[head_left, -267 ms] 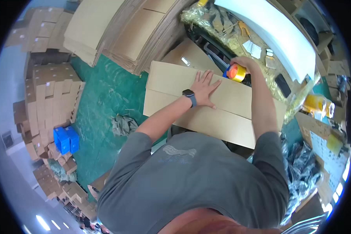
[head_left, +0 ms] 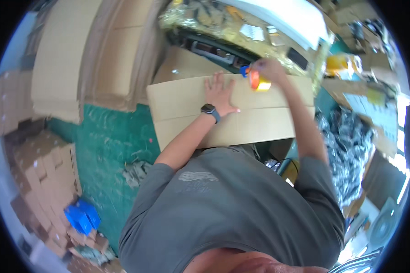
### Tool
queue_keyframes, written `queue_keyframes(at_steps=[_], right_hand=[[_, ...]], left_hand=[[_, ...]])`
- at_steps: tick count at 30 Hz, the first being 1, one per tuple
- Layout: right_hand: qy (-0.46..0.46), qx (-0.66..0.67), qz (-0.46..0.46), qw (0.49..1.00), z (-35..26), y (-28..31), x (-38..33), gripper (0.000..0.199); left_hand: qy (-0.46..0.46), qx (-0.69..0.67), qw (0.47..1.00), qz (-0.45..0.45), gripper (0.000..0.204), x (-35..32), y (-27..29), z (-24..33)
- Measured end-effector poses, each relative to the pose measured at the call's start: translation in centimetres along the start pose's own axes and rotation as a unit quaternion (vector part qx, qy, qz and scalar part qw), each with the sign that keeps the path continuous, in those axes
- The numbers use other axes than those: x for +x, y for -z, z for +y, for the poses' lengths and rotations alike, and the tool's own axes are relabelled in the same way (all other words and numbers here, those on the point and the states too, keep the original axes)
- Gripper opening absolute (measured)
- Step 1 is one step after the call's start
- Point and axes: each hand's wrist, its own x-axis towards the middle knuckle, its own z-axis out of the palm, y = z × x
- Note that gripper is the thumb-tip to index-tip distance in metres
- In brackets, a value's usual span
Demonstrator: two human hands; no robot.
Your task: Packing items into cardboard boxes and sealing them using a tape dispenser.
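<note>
Eyes on the cardboard box [head_left: 255,125] — the tape dispenser [head_left: 258,83] is right up at its far edge, right of the middle, and a hasty wrist could snag that edge or dent the cardboard. The box might skid, too, if the left hand [head_left: 219,99] presses unevenly: its fingers spread wide, flat on top, tips near the far edge. And the right hand [head_left: 270,69] — fingers clamped around the dispenser, blurred, exact grip impossible to tell.

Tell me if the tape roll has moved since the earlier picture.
Yes: against the far edge of the cardboard box, the tape roll has shifted toward the person.
</note>
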Motion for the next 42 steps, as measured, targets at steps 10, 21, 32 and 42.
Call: queue_keyframes(at_steps=[10, 21, 32, 42], right_hand=[[-0.18, 0.118, 0.121, 0.969, -1.1, -16.8, -32.2, 0.043], [0.147, 0.176, 0.202, 0.952, -1.6, -3.4, -33.7, 0.059], [0.518, 0.113, 0.114, 0.84, -5.0, -3.5, -26.9, 0.065], [0.462, -0.073, -0.062, 0.882, -17.1, -11.8, -10.6, 0.043]], left_hand=[[-0.023, 0.031, 0.999, -0.006, 0.123, 0.8, 0.7, 1.7], [0.036, -0.579, 0.803, -0.134, 0.054, -11.5, 3.4, 5.8], [0.078, -0.849, 0.435, 0.29, 0.044, -23.7, 6.4, 14.0], [0.425, -0.595, 0.595, 0.334, 0.042, -21.7, -3.5, -23.4]])
